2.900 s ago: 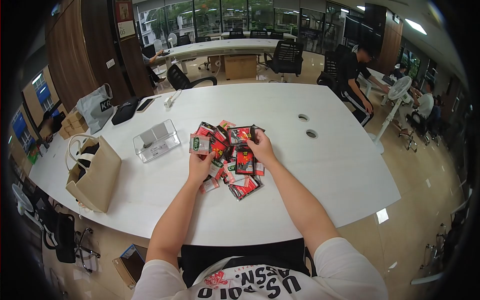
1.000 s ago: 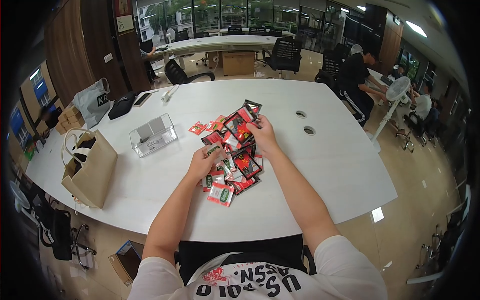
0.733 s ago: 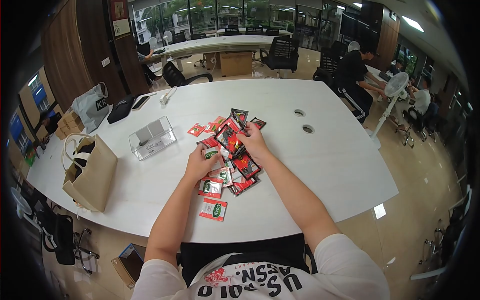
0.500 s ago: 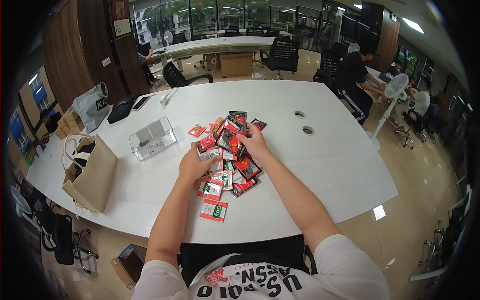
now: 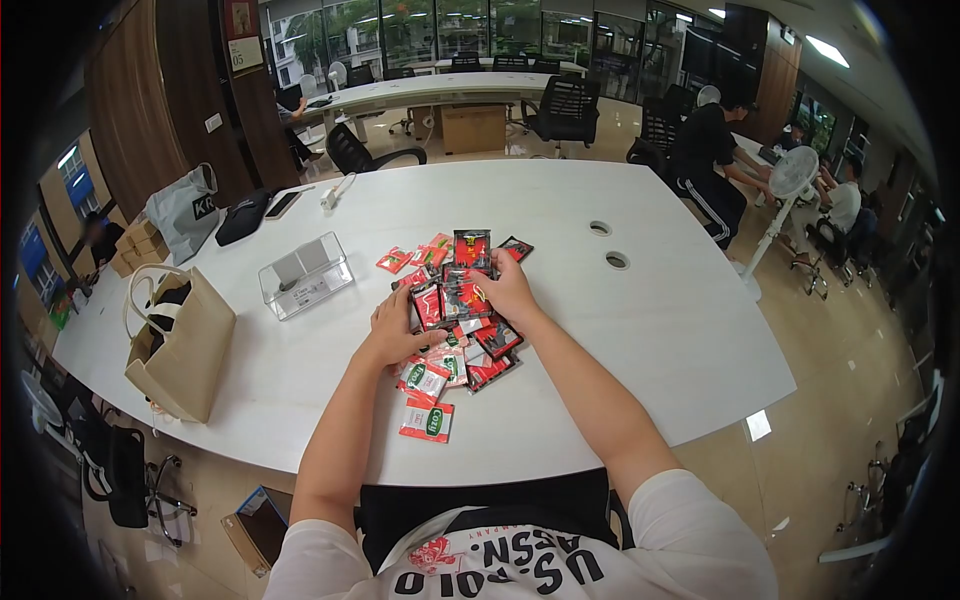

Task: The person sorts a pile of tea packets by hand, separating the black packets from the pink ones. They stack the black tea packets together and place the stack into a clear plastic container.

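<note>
A pile of small sachets lies on the white table [image 5: 640, 350]. My right hand [image 5: 512, 292] grips several black-and-red sachets [image 5: 466, 296] at their right edge, with the thumb on top. Another black-and-red sachet [image 5: 472, 247] stands out beyond its fingertips. At the left side of the pile, my left hand [image 5: 392, 334] rests with thumb and fingers apart, touching the sachets; its fingertips are partly hidden. Red-and-white Cozy sachets [image 5: 425, 420] lie nearest me, below the left hand. Smaller red-and-green sachets [image 5: 394, 260] lie at the far left of the pile.
A clear plastic holder [image 5: 306, 278] stands left of the pile, and a cream tote bag [image 5: 182, 345] farther left. Behind them are a grey bag [image 5: 184, 215], a black pouch [image 5: 242, 218], a phone [image 5: 283, 205] and a white plug [image 5: 328, 199]. A person [image 5: 705, 160] sits at the right.
The black-and-red sachets in my right hand have turned straighter and shifted slightly towards me. My left hand has spread its fingers, and a red sachet beside it now stands more upright.
</note>
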The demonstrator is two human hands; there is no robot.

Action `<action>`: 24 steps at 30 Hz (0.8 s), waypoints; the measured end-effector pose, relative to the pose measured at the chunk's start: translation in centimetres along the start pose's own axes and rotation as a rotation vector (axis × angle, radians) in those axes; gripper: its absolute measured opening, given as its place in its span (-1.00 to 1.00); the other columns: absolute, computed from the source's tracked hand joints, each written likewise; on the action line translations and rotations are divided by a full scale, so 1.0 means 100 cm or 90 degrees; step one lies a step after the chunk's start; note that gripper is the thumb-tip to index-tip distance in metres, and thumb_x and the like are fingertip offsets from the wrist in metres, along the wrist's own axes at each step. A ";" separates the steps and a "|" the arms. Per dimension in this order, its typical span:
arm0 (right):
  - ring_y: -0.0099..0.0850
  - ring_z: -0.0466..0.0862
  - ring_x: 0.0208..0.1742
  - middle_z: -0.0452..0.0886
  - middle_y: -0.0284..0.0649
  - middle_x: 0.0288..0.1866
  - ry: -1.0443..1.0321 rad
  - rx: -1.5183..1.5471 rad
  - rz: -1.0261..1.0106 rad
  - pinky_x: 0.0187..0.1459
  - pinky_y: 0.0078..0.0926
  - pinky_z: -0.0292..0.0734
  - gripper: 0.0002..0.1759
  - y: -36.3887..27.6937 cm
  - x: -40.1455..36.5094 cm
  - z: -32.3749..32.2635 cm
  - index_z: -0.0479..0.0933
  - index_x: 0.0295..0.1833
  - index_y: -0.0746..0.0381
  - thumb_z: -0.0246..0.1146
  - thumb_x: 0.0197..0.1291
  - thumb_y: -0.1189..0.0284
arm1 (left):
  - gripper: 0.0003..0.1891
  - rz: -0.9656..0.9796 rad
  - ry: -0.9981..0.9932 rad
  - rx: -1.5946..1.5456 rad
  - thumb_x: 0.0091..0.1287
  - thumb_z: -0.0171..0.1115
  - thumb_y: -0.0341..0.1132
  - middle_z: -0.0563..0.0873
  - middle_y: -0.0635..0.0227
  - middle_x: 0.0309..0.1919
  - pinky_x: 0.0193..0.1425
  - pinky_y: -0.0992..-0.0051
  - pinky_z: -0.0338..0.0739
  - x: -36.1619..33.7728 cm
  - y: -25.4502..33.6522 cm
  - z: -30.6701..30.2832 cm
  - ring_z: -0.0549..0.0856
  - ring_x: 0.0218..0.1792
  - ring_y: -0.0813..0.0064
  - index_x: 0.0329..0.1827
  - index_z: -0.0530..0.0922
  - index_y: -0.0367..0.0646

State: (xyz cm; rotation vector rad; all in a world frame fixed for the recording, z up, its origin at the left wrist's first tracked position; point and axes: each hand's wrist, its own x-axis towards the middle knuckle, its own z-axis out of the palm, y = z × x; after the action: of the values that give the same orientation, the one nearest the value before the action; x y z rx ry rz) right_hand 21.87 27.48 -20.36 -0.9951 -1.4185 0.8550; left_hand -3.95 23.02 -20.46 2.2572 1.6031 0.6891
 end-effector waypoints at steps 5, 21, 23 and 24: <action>-0.43 0.71 0.09 0.73 -0.13 0.07 0.039 0.042 -0.012 0.16 -0.41 0.59 -0.63 -0.008 0.000 0.000 0.50 0.17 0.36 0.43 0.37 0.47 | 0.36 0.006 0.010 -0.066 -0.03 0.67 0.26 0.45 -0.22 0.50 0.69 -0.03 0.10 0.001 0.001 -0.003 0.39 0.57 -0.14 0.70 0.10 -0.36; -0.35 0.70 0.05 0.69 -0.08 0.03 0.108 0.051 0.030 0.12 -0.29 0.60 -0.55 -0.010 -0.010 0.022 0.41 0.22 0.35 0.44 0.39 0.40 | 0.21 -0.074 -0.124 -0.053 0.04 0.64 0.24 0.48 -0.09 0.52 0.54 0.12 0.47 -0.001 -0.005 -0.037 0.54 0.48 -0.06 0.69 0.25 -0.18; -0.19 0.71 0.07 0.68 0.01 0.03 0.067 -0.042 -0.020 0.16 -0.23 0.59 -0.45 0.011 -0.006 0.020 0.38 0.24 0.35 0.49 0.31 0.39 | 0.32 -0.143 -0.196 0.022 -0.07 0.68 0.28 0.45 -0.11 0.55 0.52 0.14 0.51 -0.014 0.013 -0.062 0.54 0.50 -0.06 0.71 0.20 -0.19; -0.13 0.71 0.08 0.67 0.03 0.03 0.068 -0.085 -0.058 0.16 -0.21 0.59 -0.41 0.027 -0.001 0.020 0.37 0.25 0.35 0.52 0.27 0.39 | 0.40 -0.130 -0.234 0.061 -0.16 0.70 0.30 0.44 -0.13 0.56 0.51 0.15 0.53 -0.025 0.031 -0.074 0.56 0.48 -0.07 0.73 0.16 -0.18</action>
State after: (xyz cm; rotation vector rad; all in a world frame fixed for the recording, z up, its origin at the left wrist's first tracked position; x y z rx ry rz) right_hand 20.16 28.49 -23.02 -1.0525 -1.4322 0.6374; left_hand -6.13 19.36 -13.21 2.0897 1.6729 0.1370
